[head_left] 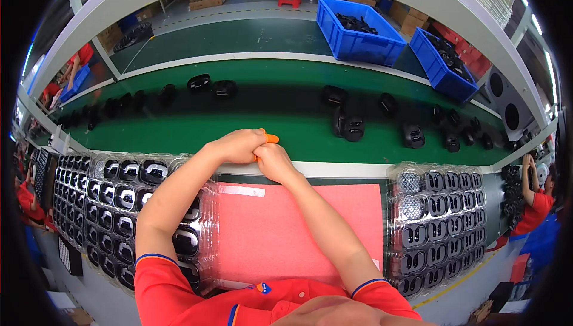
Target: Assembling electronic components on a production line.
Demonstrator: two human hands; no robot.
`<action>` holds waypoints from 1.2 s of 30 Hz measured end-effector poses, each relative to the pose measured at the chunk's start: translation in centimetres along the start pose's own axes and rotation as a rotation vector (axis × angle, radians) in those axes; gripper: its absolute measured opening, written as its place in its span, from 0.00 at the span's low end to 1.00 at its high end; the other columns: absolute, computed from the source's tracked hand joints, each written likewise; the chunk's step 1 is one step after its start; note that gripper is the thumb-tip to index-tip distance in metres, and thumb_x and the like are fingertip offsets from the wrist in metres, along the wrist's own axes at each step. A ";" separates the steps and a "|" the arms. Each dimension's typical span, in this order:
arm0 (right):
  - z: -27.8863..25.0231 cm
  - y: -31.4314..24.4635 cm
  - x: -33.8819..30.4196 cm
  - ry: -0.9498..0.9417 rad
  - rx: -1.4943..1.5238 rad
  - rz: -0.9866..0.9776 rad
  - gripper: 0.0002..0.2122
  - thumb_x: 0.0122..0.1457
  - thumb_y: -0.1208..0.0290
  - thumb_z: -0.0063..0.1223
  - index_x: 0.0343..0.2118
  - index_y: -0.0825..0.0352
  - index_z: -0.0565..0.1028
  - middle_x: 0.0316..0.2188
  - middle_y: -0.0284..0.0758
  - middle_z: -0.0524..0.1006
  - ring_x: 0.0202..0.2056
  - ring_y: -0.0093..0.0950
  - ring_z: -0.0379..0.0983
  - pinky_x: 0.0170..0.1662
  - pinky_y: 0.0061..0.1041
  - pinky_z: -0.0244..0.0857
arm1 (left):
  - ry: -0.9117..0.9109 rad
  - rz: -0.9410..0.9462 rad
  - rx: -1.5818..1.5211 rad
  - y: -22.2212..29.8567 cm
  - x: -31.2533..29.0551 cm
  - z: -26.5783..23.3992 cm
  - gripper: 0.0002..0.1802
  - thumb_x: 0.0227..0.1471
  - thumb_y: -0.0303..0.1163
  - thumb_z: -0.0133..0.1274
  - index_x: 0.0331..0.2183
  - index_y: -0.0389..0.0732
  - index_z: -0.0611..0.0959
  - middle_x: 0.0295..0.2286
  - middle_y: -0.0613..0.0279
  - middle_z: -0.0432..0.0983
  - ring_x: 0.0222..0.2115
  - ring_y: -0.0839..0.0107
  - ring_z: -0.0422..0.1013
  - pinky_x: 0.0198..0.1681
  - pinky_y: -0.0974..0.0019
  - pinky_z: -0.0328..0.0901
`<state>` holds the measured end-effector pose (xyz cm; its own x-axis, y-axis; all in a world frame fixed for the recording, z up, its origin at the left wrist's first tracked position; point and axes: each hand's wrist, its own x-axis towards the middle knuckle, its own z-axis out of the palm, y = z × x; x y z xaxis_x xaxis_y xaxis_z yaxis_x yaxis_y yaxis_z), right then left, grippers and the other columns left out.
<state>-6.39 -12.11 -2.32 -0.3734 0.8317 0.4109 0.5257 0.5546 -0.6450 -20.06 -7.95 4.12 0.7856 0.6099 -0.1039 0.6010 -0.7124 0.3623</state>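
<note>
Red short-sleeved shirt [164,281] nearest cam; L hand [237,146] and R hand [274,162] meet by smooth green belt [149,138], prob. adjusting orange finger covers [271,138], grip unclear; any pick-up needs hands parted.

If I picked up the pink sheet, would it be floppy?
The pink sheet looks thin and foamy, so it would probably bend and feel light for its size. Lying flat, it seems unlikely to roll or tip. Its dull surface probably isn't very slippery.
</note>
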 end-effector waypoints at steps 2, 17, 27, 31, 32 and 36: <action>0.0 0.0 0.0 -0.009 -0.017 -0.003 0.05 0.43 0.82 0.45 0.20 0.69 0.74 0.22 0.46 0.74 0.28 0.43 0.72 0.31 0.38 0.65 | -0.004 -0.001 -0.001 0.0 0.0 0.0 0.12 0.37 0.26 0.52 0.30 0.36 0.77 0.32 0.49 0.73 0.34 0.53 0.71 0.36 0.57 0.66; -0.3 -0.1 0.0 -0.003 -0.058 -0.003 0.06 0.42 0.83 0.45 0.21 0.69 0.75 0.22 0.45 0.75 0.28 0.42 0.72 0.32 0.37 0.66 | 0.004 -0.018 -0.032 0.4 0.0 -0.2 0.14 0.38 0.25 0.51 0.33 0.35 0.77 0.33 0.49 0.73 0.36 0.53 0.70 0.38 0.57 0.66; -0.4 0.3 0.1 0.025 -0.069 0.019 0.05 0.44 0.81 0.45 0.21 0.69 0.75 0.22 0.45 0.75 0.28 0.42 0.73 0.31 0.38 0.66 | 0.025 0.003 -0.064 0.0 0.7 0.3 0.19 0.36 0.21 0.50 0.37 0.35 0.77 0.32 0.49 0.72 0.35 0.52 0.70 0.37 0.58 0.65; -0.5 0.4 0.0 0.013 -0.085 0.032 0.06 0.44 0.82 0.45 0.21 0.69 0.75 0.21 0.46 0.74 0.27 0.43 0.72 0.31 0.38 0.66 | 0.022 0.012 -0.041 -0.1 0.9 0.5 0.18 0.36 0.21 0.50 0.37 0.35 0.77 0.32 0.49 0.72 0.35 0.52 0.70 0.37 0.58 0.65; -0.5 0.4 0.1 0.022 -0.082 0.033 0.05 0.44 0.82 0.45 0.21 0.69 0.75 0.21 0.46 0.74 0.27 0.43 0.72 0.31 0.38 0.66 | 0.014 0.010 -0.036 0.0 0.9 0.4 0.19 0.37 0.21 0.50 0.38 0.35 0.77 0.32 0.49 0.72 0.35 0.53 0.70 0.37 0.58 0.65; -0.5 0.3 0.0 0.022 -0.081 0.039 0.05 0.44 0.82 0.45 0.21 0.69 0.75 0.22 0.46 0.75 0.27 0.43 0.72 0.31 0.38 0.66 | -0.004 0.009 -0.002 -0.2 0.9 0.6 0.22 0.37 0.21 0.50 0.41 0.37 0.76 0.31 0.50 0.72 0.34 0.53 0.70 0.36 0.58 0.65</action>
<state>-5.85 -11.98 -2.18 -0.3352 0.8526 0.4008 0.6003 0.5212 -0.6066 -19.43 -7.46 3.41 0.7915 0.6021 -0.1045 0.5936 -0.7169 0.3655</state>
